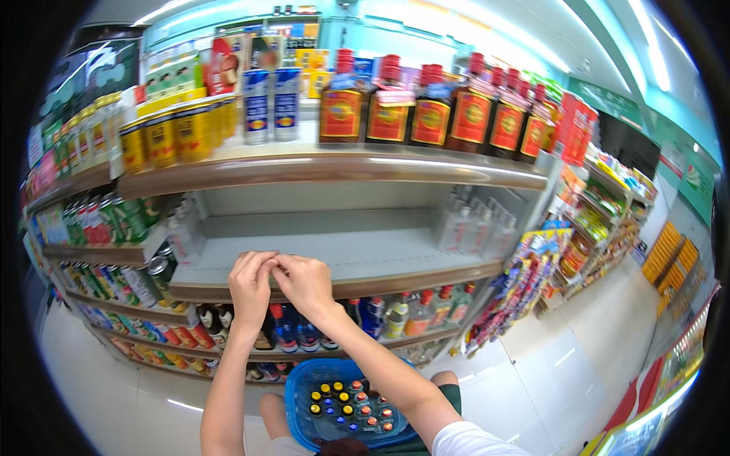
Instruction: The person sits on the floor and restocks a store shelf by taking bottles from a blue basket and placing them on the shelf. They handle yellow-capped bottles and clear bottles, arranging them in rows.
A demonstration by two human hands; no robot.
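My left hand (251, 280) and my right hand (303, 283) meet at the fingertips in front of the brown edge of a grey shelf (319, 242). The fingertips are pinched together; whether a small thing is between them cannot be told. Clear glass bottles (183, 236) stand at the left end of this shelf, and more clear bottles (469, 228) at its right end. Below my hands, a blue plastic basket (292, 393) holds several bottles with yellow, blue and red-orange caps, standing upright between my knees.
The upper shelf (342, 165) bears yellow cans (191, 134), blue and silver cans (271, 105) and dark bottles with red labels (429, 119). Lower shelves hold blue bottles (285, 328) and other coloured bottles (419, 312). Hanging snack packets (522, 285) line the right end; a tiled floor (547, 365) lies beyond.
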